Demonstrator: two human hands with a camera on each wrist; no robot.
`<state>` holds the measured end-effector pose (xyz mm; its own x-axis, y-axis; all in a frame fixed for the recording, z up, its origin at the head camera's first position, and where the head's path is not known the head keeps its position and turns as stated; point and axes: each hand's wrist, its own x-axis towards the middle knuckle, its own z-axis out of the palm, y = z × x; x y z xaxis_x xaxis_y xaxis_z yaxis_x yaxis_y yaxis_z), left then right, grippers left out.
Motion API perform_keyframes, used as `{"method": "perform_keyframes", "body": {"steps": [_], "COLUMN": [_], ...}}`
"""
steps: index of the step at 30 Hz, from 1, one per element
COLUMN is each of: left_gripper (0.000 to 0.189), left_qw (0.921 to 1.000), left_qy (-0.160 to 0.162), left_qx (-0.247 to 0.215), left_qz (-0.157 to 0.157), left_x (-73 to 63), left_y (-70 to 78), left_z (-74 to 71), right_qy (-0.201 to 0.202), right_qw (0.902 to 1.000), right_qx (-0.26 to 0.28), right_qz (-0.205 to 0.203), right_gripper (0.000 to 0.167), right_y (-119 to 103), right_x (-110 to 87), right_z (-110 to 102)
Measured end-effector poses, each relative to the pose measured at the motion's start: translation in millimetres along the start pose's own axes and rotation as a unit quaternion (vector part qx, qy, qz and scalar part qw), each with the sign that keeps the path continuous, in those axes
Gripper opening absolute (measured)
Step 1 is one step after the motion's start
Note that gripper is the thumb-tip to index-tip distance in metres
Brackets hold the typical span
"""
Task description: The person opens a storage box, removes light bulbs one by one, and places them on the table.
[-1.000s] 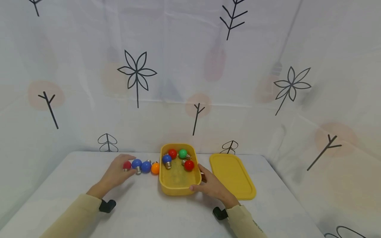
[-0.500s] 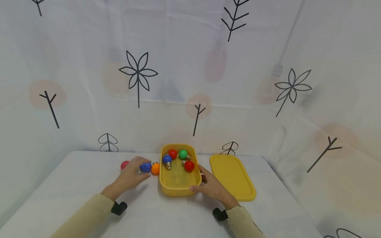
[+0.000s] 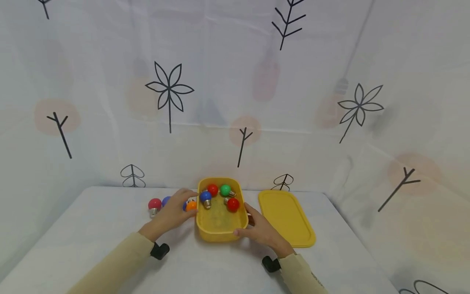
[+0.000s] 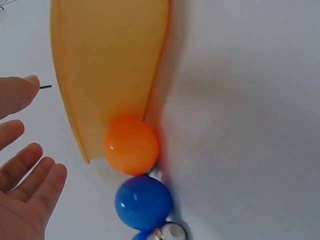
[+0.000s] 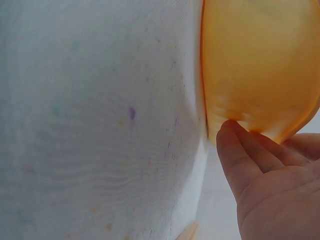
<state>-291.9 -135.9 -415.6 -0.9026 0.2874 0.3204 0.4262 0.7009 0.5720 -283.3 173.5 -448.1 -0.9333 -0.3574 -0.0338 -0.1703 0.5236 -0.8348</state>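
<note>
My left hand reaches over the row of light bulbs left of the yellow container, its thumb and fingers spread apart. Its fingertips are beside the orange bulb, which lies against the container's wall; the left wrist view shows nothing between them. A blue bulb sits right after the orange one, partly hidden by the hand in the head view. My right hand holds the yellow container at its near right corner, thumb at the front and fingers along the side wall.
Inside the container lie a green bulb, a blue bulb and two red bulbs, one farther back and one nearer. A red bulb lies at the row's left end. The yellow lid lies flat at right.
My left hand has moved right along the row, from the red bulb past the blue ones to the orange bulb. The red bulb's base now points toward me. My right hand stays put.
</note>
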Motion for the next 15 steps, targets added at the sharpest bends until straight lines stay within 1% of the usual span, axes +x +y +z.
{"method": "perform_keyframes", "body": {"steps": [3,5,9,13,15], "left_gripper": [0.05,0.049,0.049,0.051,0.051], "left_qw": [0.9999,0.9996,0.9986,0.998,0.9973], "left_qy": [-0.005,-0.011,-0.029,-0.05,-0.059], "left_qx": [-0.008,-0.013,-0.021,0.001,0.022], "left_qz": [0.009,0.023,0.04,0.039,0.037], "left_x": [8.3,14.0,24.4,33.3,37.1], "left_y": [4.7,7.5,11.4,11.9,11.9], "left_z": [4.4,7.1,12.1,17.8,19.8], "right_qy": [-0.001,-0.001,-0.003,-0.002,-0.002], "right_qw": [1.0,1.0,0.9999,1.0,1.0], "right_qx": [0.0,0.003,0.007,0.007,0.006], "right_qz": [0.001,0.003,0.007,0.006,0.005], "right_gripper": [0.103,0.104,0.104,0.104,0.104], "right_y": [-0.4,-0.6,-3.3,-5.0,-4.6], "right_x": [-0.3,-0.3,-1.4,-2.0,-1.7], "right_z": [-0.5,-0.8,-1.0,-0.8,-0.6]}}
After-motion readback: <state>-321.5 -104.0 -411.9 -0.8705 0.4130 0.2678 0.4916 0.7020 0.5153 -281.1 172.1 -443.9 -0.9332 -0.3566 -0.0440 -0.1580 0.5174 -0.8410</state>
